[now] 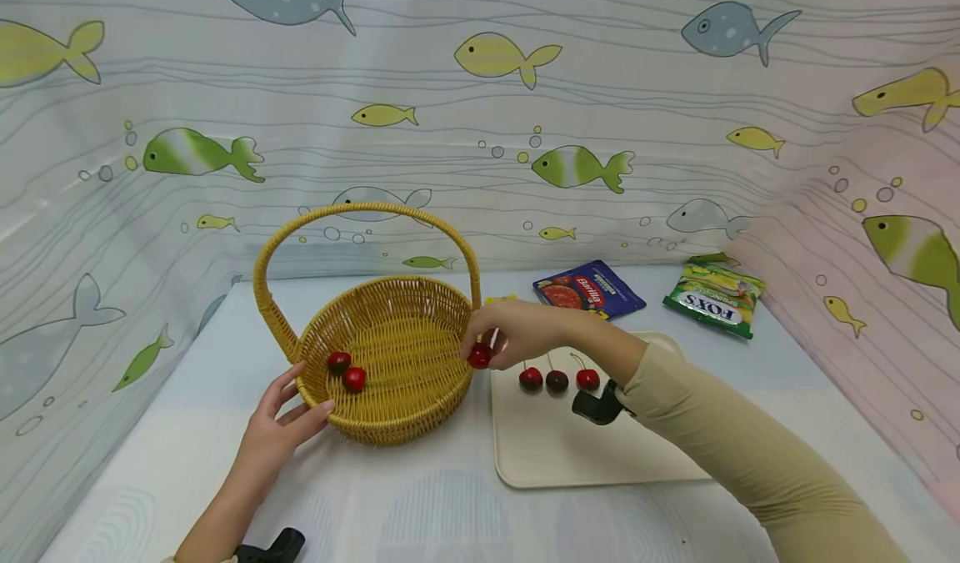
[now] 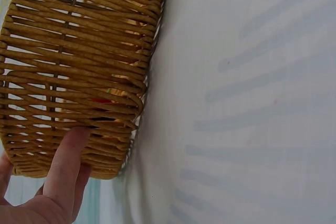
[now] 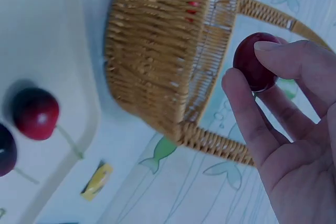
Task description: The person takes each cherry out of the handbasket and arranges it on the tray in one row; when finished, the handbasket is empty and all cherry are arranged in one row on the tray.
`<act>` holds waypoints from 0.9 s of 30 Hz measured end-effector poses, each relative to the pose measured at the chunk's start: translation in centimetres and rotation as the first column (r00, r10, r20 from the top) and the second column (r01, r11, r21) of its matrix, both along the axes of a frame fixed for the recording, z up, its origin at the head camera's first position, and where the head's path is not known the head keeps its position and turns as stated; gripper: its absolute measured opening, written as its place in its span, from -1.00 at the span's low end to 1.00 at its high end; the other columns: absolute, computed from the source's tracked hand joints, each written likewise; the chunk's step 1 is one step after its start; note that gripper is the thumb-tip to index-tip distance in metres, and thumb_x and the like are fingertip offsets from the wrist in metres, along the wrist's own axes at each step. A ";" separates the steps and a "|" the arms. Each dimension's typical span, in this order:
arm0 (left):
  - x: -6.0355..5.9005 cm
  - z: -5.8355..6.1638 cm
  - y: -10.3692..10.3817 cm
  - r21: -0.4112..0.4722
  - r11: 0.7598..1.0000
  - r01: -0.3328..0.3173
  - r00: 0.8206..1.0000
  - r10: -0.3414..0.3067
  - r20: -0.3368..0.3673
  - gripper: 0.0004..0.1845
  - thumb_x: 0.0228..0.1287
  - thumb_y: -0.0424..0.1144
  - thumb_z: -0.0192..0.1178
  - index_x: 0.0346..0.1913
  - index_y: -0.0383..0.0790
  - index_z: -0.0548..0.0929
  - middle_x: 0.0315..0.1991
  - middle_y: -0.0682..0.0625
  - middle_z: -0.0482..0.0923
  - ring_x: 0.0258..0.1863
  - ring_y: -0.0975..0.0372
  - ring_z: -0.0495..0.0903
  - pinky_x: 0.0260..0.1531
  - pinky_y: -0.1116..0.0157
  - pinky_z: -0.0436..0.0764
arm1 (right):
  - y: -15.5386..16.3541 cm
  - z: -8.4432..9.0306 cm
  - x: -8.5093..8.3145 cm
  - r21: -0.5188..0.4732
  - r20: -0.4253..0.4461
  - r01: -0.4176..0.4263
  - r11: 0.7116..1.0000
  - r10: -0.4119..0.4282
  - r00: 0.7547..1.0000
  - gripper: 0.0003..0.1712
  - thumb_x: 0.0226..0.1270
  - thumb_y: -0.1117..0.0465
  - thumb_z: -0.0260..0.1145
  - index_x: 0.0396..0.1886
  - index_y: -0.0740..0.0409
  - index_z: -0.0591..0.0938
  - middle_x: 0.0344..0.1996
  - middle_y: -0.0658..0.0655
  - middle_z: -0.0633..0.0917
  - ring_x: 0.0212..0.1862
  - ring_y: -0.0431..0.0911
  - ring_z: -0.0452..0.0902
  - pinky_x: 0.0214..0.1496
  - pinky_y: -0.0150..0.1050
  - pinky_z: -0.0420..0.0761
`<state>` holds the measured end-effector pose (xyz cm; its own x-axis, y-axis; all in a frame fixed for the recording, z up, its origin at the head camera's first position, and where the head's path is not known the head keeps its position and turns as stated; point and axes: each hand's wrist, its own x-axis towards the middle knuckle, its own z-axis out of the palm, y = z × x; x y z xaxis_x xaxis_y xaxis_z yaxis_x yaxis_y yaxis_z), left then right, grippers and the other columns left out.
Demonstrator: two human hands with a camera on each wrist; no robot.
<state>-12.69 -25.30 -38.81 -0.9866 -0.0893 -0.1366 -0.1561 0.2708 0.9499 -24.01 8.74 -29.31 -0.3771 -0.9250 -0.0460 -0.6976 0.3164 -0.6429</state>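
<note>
Fish-patterned curtain (image 1: 480, 87) walls on three sides, pale tabletop (image 1: 420, 513), soft, perhaps overhead, even light

The green snack packet (image 1: 713, 298) at the table's far right bears the brand "FOX'S" in white letters; the print on the blue packet (image 1: 588, 289) beside it is too blurred to read

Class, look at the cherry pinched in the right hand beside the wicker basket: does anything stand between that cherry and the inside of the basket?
Only the basket's own rim, next to the cherry in the right hand. The handle arches higher, clear of it. The left hand touches the far outer wall.
</note>
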 end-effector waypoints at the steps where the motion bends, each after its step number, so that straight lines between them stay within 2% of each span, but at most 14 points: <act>1: 0.0 0.0 0.0 0.004 1.000 -0.002 1.000 0.002 0.001 -0.11 0.26 -0.12 0.22 0.48 -0.02 -0.13 0.39 -0.31 -0.13 0.27 -0.12 0.18 -0.14 0.39 0.56 | 0.5 -0.3 0.0 -0.005 0.006 0.009 1.000 -0.009 1.000 -0.70 0.12 0.46 0.30 -0.13 0.18 0.65 -0.19 -0.01 0.58 -0.16 -0.18 0.52 -0.16 -0.41 0.58; 8: 0.1 0.0 0.0 0.025 1.000 0.000 1.000 0.000 -0.006 -0.10 0.26 -0.13 0.22 0.48 -0.04 -0.14 0.39 -0.32 -0.14 0.28 -0.13 0.17 -0.16 0.40 0.57 | 4.2 -1.8 0.7 -0.041 0.071 0.093 0.995 -0.090 0.993 -0.71 0.11 0.40 0.37 -0.14 0.13 0.64 -0.20 -0.02 0.58 -0.15 -0.15 0.53 -0.14 -0.33 0.60; 12: 0.0 0.0 -0.1 0.025 1.000 0.002 1.000 -0.002 -0.010 -0.10 0.26 -0.13 0.22 0.48 -0.05 -0.14 0.38 -0.32 -0.13 0.27 -0.13 0.17 -0.15 0.39 0.57 | 5.8 -2.4 1.3 -0.064 0.044 0.124 0.990 -0.122 0.992 -0.73 0.12 0.37 0.39 -0.15 0.10 0.64 -0.19 -0.01 0.60 -0.14 -0.18 0.54 -0.13 -0.33 0.60; 22: -0.1 0.0 -0.1 0.039 0.999 0.006 1.000 -0.006 -0.011 -0.10 0.25 -0.13 0.23 0.48 -0.04 -0.13 0.39 -0.33 -0.14 0.27 -0.14 0.17 -0.15 0.38 0.57 | 9.7 -4.0 2.3 -0.074 0.038 0.235 0.969 -0.233 0.972 -0.70 0.13 0.39 0.36 -0.10 0.19 0.61 -0.14 0.07 0.63 -0.16 -0.13 0.59 -0.11 -0.21 0.61; 27: -0.1 0.1 0.0 0.041 0.999 0.008 1.000 -0.007 -0.008 -0.10 0.25 -0.13 0.23 0.48 -0.05 -0.13 0.39 -0.33 -0.14 0.28 -0.14 0.17 -0.15 0.38 0.57 | 11.8 -5.1 2.5 -0.084 -0.011 0.288 0.954 -0.289 0.957 -0.70 0.10 0.39 0.39 -0.12 0.24 0.64 -0.12 0.09 0.55 -0.17 -0.12 0.55 -0.14 -0.23 0.61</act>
<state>-12.76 -25.30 -38.72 -0.9882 -0.0764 -0.1324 -0.1468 0.2324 0.9615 -21.48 20.52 -34.44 -0.6286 -0.7769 0.0357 -0.5991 0.4544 -0.6593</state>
